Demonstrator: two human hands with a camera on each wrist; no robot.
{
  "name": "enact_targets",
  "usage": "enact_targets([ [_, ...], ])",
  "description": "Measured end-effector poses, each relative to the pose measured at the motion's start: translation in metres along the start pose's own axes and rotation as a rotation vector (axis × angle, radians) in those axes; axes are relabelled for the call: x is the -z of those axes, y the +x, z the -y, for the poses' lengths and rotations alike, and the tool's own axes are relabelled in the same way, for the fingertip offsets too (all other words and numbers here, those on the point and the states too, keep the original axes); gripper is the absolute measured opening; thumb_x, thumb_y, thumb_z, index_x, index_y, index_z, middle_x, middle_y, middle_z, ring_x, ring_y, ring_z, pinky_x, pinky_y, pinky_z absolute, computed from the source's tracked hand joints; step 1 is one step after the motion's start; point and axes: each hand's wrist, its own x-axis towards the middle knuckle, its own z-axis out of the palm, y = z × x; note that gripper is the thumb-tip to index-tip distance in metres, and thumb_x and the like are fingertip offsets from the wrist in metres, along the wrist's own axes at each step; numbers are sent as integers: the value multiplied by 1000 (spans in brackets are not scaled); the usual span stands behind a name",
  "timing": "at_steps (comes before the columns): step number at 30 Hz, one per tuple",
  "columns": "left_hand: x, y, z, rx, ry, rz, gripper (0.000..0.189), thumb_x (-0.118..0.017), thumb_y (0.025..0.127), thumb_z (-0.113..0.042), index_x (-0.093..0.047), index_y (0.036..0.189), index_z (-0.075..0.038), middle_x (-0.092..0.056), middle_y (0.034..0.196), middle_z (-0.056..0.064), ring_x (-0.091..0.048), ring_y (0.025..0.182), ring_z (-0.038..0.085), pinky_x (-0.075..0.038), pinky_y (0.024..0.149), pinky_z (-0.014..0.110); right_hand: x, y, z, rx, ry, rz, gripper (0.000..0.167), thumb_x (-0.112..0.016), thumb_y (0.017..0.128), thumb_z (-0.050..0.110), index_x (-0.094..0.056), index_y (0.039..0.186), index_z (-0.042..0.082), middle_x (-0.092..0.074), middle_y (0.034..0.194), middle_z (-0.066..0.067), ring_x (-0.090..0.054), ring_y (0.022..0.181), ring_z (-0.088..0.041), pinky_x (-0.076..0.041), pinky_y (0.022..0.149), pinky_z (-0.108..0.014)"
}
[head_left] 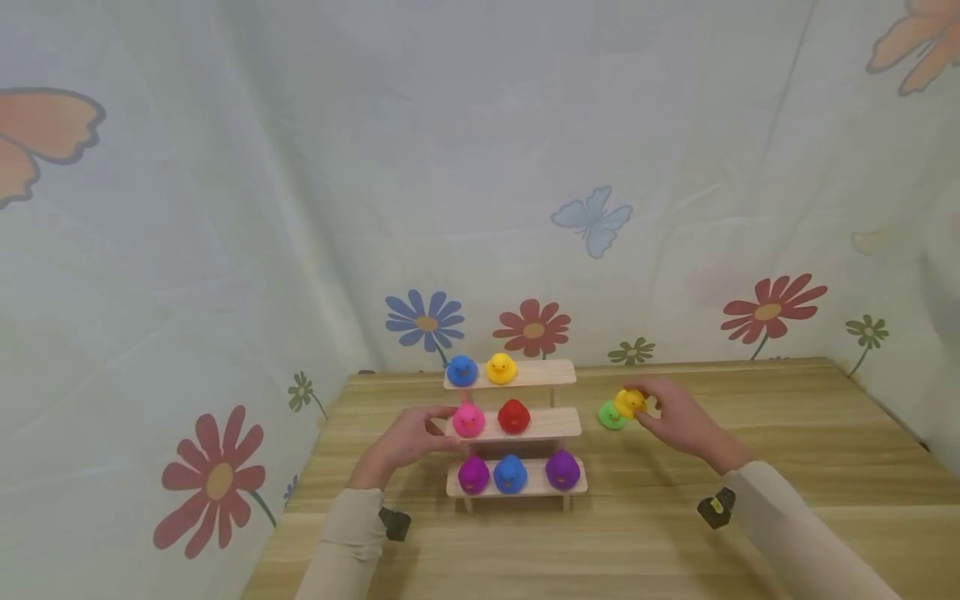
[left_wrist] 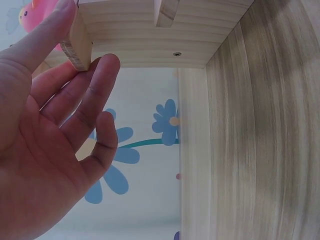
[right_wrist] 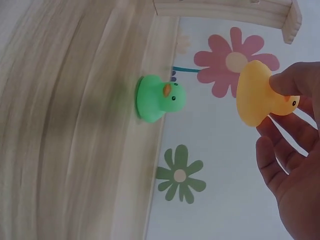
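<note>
Yellow duck point(head_left: 630, 403) up in the right hand point(head_left: 678, 421), left hand point(head_left: 412, 435) on the stand point(head_left: 555, 423)

So the person's right grip is pinching the yellow duck just above the bench point(head_left: 637, 533), right of the stand, next to a green duck point(head_left: 611, 416). Thumb's on its side, fingers round the other, base left clear, probably so it stays upright and easy to set down.

Left grip has the left end of the middle shelf, thumb above and fingers below, right beside the pink duck point(head_left: 468, 421). Looks like steadying to me: the stand seems light enough to get nudged.

Hard to make out: whether that thumb touches the pink duck too. The left wrist view cuts that duck off, and from above the yellow duck covers a bit of the green one.
</note>
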Motion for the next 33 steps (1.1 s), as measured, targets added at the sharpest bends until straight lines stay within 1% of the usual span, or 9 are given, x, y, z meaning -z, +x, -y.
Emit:
enact_targets([
  [7,1,0,1,-7,-4,1,62,-79,72,-43,-59,127,-22,-61,117,-1,-60,85,20,-50,68,30,-4,-4,-13,-35,7,11,37,-68,80,-1,-60,116,-1,-62,107,-13,-56,90,-26,-49,71,-41],
  [16,1,-1,0,-23,-3,1,60,-79,73,-40,-60,127,-21,-62,118,0,-61,85,22,-51,68,30,-6,-9,-28,-71,24,19,35,-69,80,0,-61,114,-1,-63,104,-12,-57,90,-26,-49,72,-45],
  [24,1,-2,-2,-25,-5,0,60,-79,73,-38,-60,127,-19,-62,116,2,-61,85,23,-51,68,31,-5,-12,-39,-141,19,59,35,-69,79,-1,-61,112,-1,-62,110,-16,-57,92,-29,-48,80,-50],
  [31,2,-3,-3,-32,-9,4,60,-79,74,-38,-59,127,-19,-62,118,2,-61,85,23,-51,68,31,-7,-14,-50,-145,39,69,34,-70,77,-2,-61,110,-2,-62,109,-18,-57,89,-29,-48,79,-51],
  [33,2,-3,-3,-30,-10,5,58,-79,74,-37,-59,127,-19,-62,118,2,-61,85,23,-51,68,30,-8,-15,-54,-147,46,75,34,-70,77,-2,-62,110,-2,-63,108,-17,-58,88,-28,-48,78,-49],
])
